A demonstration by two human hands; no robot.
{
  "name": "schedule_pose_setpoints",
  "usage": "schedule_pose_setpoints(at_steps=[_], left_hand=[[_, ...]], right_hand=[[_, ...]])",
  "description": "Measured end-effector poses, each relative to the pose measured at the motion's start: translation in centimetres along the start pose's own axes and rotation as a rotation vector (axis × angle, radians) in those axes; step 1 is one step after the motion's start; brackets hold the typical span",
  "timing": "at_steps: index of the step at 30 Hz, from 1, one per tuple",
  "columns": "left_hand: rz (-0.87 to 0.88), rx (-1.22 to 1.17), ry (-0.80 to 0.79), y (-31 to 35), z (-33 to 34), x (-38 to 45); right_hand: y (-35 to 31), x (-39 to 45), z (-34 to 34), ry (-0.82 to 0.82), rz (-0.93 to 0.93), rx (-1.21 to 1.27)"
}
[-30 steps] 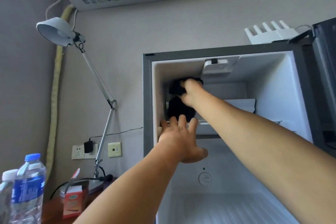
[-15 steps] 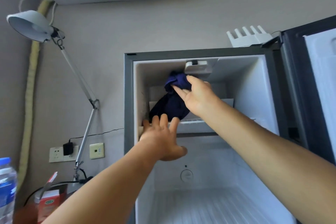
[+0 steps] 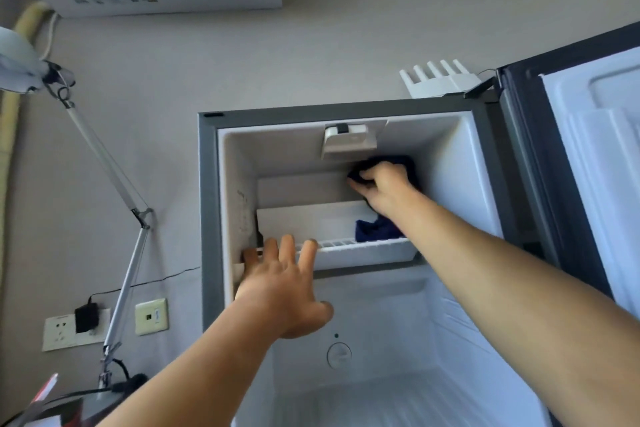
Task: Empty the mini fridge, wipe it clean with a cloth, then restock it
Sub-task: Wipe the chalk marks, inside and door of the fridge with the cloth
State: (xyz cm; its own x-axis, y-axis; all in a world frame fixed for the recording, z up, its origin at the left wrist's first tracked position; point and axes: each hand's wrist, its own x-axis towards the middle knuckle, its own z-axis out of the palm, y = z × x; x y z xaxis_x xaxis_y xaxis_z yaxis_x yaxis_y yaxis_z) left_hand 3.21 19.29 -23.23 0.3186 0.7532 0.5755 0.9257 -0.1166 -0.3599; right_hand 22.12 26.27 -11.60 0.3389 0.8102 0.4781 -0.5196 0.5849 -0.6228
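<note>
My right hand (image 3: 384,185) grips the blue cloth (image 3: 388,163) at the mini fridge (image 3: 460,184) freezer's back-right corner; left hand (image 3: 282,291) spread, fingers on the freezer shelf (image 3: 367,248) front edge.

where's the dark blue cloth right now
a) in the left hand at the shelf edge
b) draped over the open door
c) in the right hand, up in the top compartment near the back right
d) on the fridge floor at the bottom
c: the right hand grips the dark blue cloth in the top compartment, just under the white control box, while the left hand rests open-fingered at the shelf edge.
</note>
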Motion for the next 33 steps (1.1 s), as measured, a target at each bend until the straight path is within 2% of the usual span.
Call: schedule_pose_setpoints(at_steps=[5,9,12,15,17,19,22,26,29,33], left_hand=[[-0.008,0.024,0.015,0.0,0.1,0.2],[-0.006,0.036,-0.005,0.0,0.0,0.2],[-0.012,0.046,0.009,0.0,0.1,0.3],[-0.011,0.033,0.016,0.0,0.2,0.2],[-0.009,0.031,0.014,-0.1,0.1,0.2],[-0.004,0.028,0.012,0.0,0.2,0.2],[-0.009,0.027,0.016,-0.1,0.1,0.3],[-0.012,0.016,0.021,-0.1,0.1,0.1],[-0.011,0.008,0.012,0.0,-0.1,0.0],[-0.017,0.017,0.002,-0.1,-0.1,-0.1]], right_hand=[[0.3,3.0,0.2,0.016,-0.011,-0.122],[0.0,0.5,0.3,0.158,-0.093,-0.23],[-1.0,-2.9,-0.5,0.342,-0.328,-0.301],[-1.9,-6.5,-1.6,0.436,-0.723,-0.455],[-3.3,-7.6,-2.5,0.628,-0.941,-0.738],[-4.9,-7.5,-3.5,0.771,-1.047,-1.066],[-6.0,-5.2,-4.1,0.762,-0.987,-1.432],[-4.9,-4.8,-5.2,0.745,-1.01,-1.653],[-3.6,-6.5,-6.7,0.485,-0.851,-1.723],[-1.9,-8.0,-6.9,0.091,-0.358,-1.766]])
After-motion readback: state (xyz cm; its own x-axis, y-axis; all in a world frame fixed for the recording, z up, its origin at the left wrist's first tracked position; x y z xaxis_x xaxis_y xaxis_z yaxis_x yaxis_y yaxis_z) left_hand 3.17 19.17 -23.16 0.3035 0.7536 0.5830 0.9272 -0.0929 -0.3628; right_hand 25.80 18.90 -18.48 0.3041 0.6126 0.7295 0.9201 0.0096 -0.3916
